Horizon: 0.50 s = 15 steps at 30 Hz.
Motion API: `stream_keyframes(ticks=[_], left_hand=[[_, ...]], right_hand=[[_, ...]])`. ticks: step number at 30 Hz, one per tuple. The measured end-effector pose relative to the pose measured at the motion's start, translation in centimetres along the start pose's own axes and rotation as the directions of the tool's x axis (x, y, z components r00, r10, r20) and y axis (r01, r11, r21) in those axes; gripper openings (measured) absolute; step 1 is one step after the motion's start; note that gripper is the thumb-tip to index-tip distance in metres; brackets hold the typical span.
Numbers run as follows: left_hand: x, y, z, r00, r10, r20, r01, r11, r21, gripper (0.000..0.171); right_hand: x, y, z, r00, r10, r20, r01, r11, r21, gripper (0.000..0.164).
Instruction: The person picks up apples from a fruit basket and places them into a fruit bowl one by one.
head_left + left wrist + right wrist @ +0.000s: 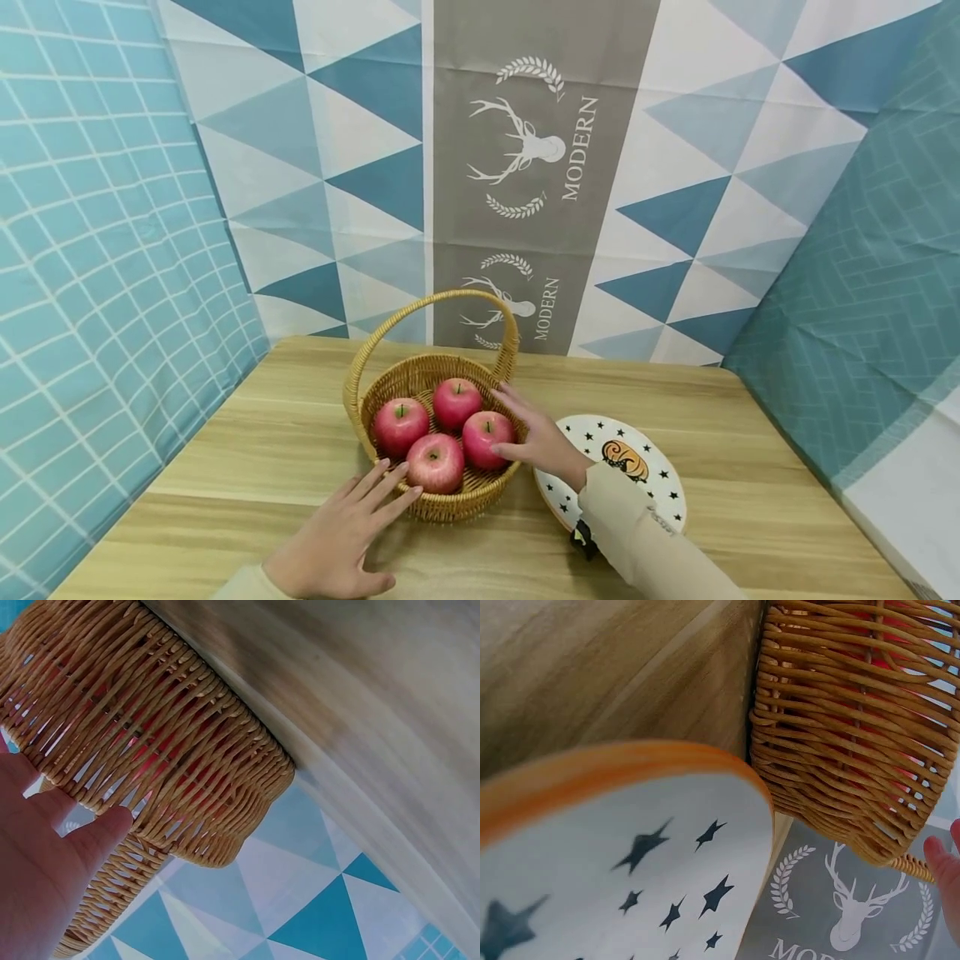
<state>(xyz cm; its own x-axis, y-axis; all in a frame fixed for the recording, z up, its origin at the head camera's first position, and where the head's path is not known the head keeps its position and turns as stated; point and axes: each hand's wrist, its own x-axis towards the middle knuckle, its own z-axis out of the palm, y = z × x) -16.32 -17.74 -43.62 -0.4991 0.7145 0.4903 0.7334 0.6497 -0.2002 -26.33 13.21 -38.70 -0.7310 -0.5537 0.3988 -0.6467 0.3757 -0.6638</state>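
Note:
A round wicker basket (450, 507) with a tall arched handle (390, 321) holds several red apples (436, 463) on the table. My left hand (337, 533) reaches to the front left rim, fingers spread and nearly straight, the fingertips by the front apple. In the left wrist view these fingers (105, 832) lie along the wicker rim. Over the right rim is my right hand (543, 437), its fingers extended and its thumb beside the right-hand apple (487, 437). Whether that thumb touches the apple I cannot tell. Only a fingertip (936, 851) shows in the right wrist view.
A white plate (663, 479) with black stars, an orange pumpkin picture and an orange rim lies right of the basket, partly under my right forearm. The wooden table (247, 442) ends against a patterned cloth backdrop (375, 183). Blue tiled cloth (97, 250) hangs at left.

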Motion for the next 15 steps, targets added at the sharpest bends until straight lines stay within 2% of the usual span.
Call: stream_keyframes(ticks=[8, 15], left_hand=[[0.0, -0.1, 0.0, 1.0, 0.017, -0.013, -0.017, 1.0, 0.006, 0.098], [-0.3, -0.5, 0.4, 0.999, 0.045, -0.029, -0.044, 0.998, 0.046, 0.092]], right_hand=[[0.9, -0.2, 0.2, 0.999, 0.011, 0.04, -0.009, 0.999, -0.033, 0.083], [1.6, 0.1, 0.3, 1.0, 0.012, 0.015, -0.012, 1.0, -0.016, 0.083]])
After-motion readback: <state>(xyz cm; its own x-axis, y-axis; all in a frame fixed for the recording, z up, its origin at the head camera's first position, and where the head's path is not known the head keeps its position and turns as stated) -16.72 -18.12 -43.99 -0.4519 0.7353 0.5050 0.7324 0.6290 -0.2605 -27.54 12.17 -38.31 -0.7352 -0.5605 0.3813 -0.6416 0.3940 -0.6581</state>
